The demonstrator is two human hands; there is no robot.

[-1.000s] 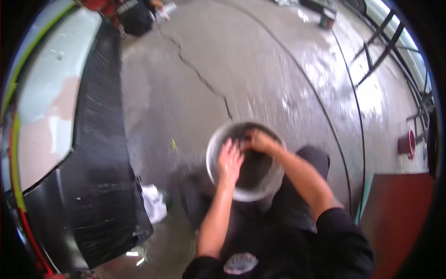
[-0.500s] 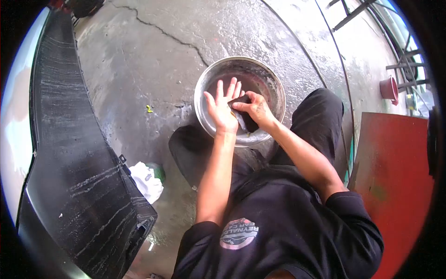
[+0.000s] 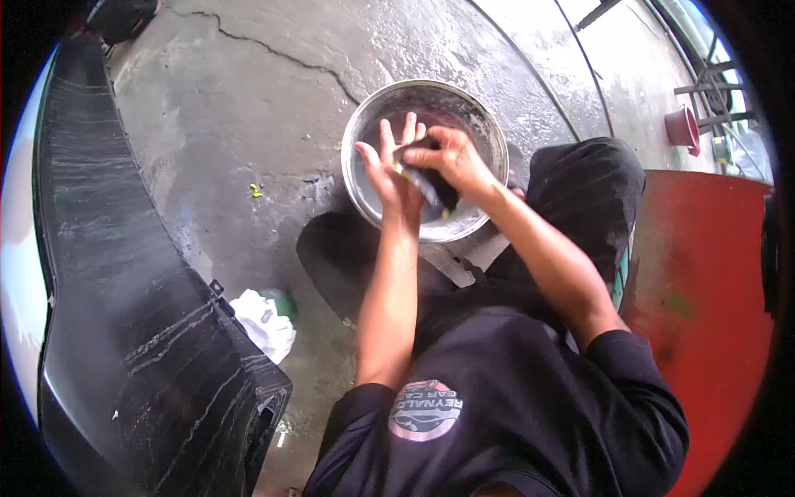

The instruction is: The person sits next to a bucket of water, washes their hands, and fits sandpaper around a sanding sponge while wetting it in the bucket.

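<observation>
Over a round metal basin (image 3: 351, 178) on the floor between my knees, both of my hands are close together. My left hand (image 3: 392, 176) is palm up with its fingers spread. My right hand (image 3: 464, 166) pinches a dark, flat sandpaper-like sheet (image 3: 445, 192) between thumb and fingers. The sheet has a pale strip along one edge and lies against or just above the left palm; blur hides whether they touch. The inside of the basin is partly covered by the hands.
A long black car-bumper-like panel (image 3: 124, 273) with pale streaks stands at left. Beside it are a white cloth (image 3: 263, 323) and a green round object (image 3: 283, 303). A red panel (image 3: 704, 248) is at right, a red bucket (image 3: 682, 128) beyond. Cables (image 3: 530, 70) cross the wet floor.
My right hand has shifted slightly up with the dark sheet, its fingers now blurred over the left palm. The left palm has tilted a little. The whole view has shifted somewhat.
</observation>
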